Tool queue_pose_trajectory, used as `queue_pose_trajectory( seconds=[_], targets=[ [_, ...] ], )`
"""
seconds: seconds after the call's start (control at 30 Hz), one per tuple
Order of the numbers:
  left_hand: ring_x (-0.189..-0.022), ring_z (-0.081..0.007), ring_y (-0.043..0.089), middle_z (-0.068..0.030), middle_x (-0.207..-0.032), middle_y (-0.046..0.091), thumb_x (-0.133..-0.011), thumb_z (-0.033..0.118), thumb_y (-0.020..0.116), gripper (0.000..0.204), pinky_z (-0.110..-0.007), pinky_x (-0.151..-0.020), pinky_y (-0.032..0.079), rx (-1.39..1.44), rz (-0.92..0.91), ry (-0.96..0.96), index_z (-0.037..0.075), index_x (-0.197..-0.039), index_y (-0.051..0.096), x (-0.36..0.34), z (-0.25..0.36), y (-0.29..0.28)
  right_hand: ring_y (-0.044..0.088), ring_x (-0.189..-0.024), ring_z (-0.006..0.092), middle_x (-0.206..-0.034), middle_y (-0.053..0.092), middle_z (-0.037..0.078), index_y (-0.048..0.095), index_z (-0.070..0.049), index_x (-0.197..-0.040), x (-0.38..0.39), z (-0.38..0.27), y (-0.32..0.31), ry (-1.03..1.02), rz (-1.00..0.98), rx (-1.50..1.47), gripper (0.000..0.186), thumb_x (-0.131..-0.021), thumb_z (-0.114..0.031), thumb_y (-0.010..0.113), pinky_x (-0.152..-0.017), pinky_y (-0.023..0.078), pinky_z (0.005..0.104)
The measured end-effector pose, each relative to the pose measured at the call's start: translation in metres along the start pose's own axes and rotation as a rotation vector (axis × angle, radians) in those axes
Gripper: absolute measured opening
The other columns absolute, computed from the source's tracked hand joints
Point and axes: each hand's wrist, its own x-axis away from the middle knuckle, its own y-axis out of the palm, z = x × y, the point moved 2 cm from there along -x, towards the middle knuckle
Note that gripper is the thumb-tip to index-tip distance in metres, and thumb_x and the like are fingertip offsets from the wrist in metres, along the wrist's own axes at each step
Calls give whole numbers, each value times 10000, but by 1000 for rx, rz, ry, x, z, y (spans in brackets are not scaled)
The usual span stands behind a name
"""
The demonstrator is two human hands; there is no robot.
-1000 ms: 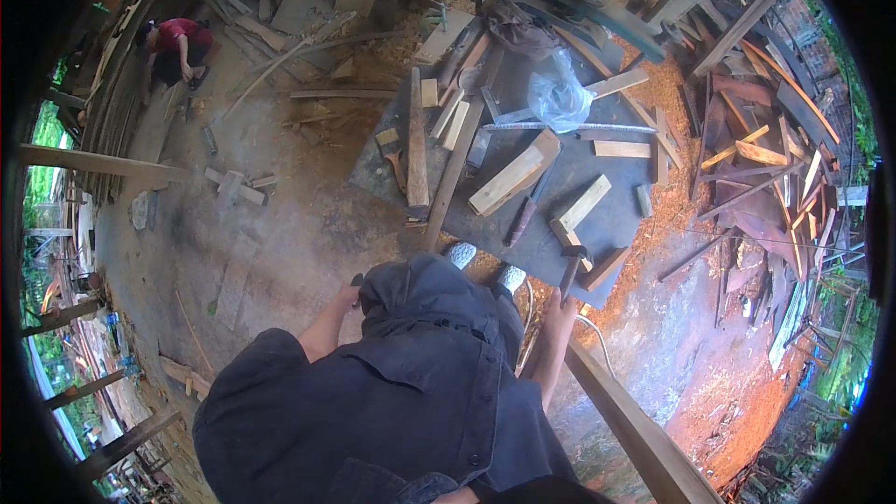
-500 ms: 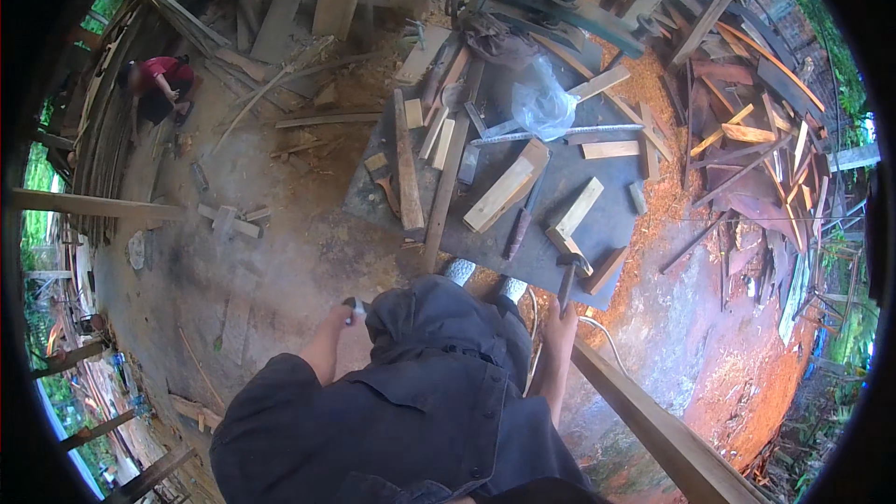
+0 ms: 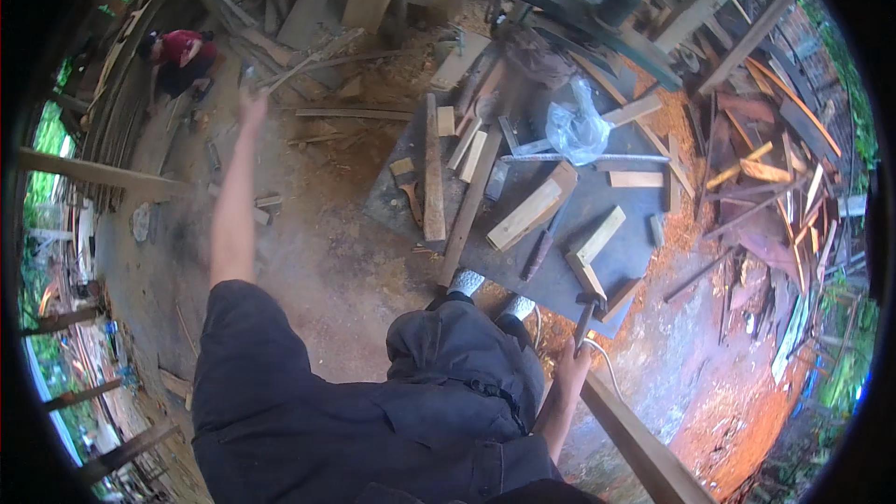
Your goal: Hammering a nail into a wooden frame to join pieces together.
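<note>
My right hand (image 3: 570, 362) is wrapped round the handle of a hammer (image 3: 584, 319), its dark head pointing away from me beside the board's near right corner. My left arm stretches far out to the left, and my left hand (image 3: 252, 107) is closed on a small thing too blurred to name. Close beyond the hammer lies an L-shaped pair of joined wood pieces (image 3: 595, 245) on a dark board (image 3: 523, 271). A tool with a dark red handle (image 3: 537, 256) and a thick wooden block (image 3: 534, 207) lie left of it.
A crumpled clear plastic bag (image 3: 577, 123), a flat brush-like tool (image 3: 408, 190) and several wood strips (image 3: 435, 173) lie on the board. A long timber (image 3: 649, 443) runs beside my right arm. Scrap wood (image 3: 761, 187) is heaped at right; another person (image 3: 179, 58) crouches far left.
My left hand has swung from beside my hip out and away to the far left. The hammer stays in my right hand. The whole view has shifted slightly.
</note>
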Motion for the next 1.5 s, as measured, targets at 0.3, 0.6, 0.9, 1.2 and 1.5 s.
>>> queue_pose_trajectory(
  seconds=[0.3, 0.6, 0.9, 1.2, 1.5],
  targets=[
    [-959, -193, 706, -95, -1025, 746, -1061, 281, 717, 434, -356, -889, 569, 226, -146, 142, 21, -1401, 646, 182, 139, 150, 595, -757, 177, -833, 637, 75, 683, 50, -1173, 2, -22, -6, 130, -85, -176, 299, -1075, -226, 622, -696, 496, 384],
    [-1225, -295, 675, -153, -1285, 710, -1067, 263, 692, 434, -422, -1060, 520, 294, -318, 384, 79, -1455, 629, 349, 321, 171, 586, -746, 150, -792, 613, 52, 673, 35, -1107, 29, 8, -45, 175, 57, -326, 314, -1092, -273, 613, -682, 485, 357],
    [-1136, -353, 704, -186, -1251, 715, -1031, 272, 704, 481, -461, -984, 538, 224, -668, 371, 82, -1462, 608, 467, 372, 224, 528, -580, 134, -702, 548, 40, 653, 15, -1044, 79, 46, -104, 269, 217, -293, 349, -1122, -320, 596, -513, 423, 358],
    [-1072, -345, 761, -168, -1125, 796, -1042, 355, 661, 314, -455, -941, 580, 21, -1190, 290, 109, -1206, 768, 575, 344, 329, 510, -444, 124, -617, 505, 11, 585, -34, -953, 143, 93, -139, 483, 328, -355, 357, -1124, -347, 595, -414, 419, 335],
    [-1228, -327, 710, -224, -1328, 730, -1005, 389, 733, 553, -432, -1026, 564, -25, -1292, 234, 14, -1403, 650, 568, 329, 472, 579, -519, 182, -641, 571, 73, 606, -1, -915, 164, 74, -129, 595, 465, -208, 396, -1108, -346, 617, -489, 456, 393]
  ],
)
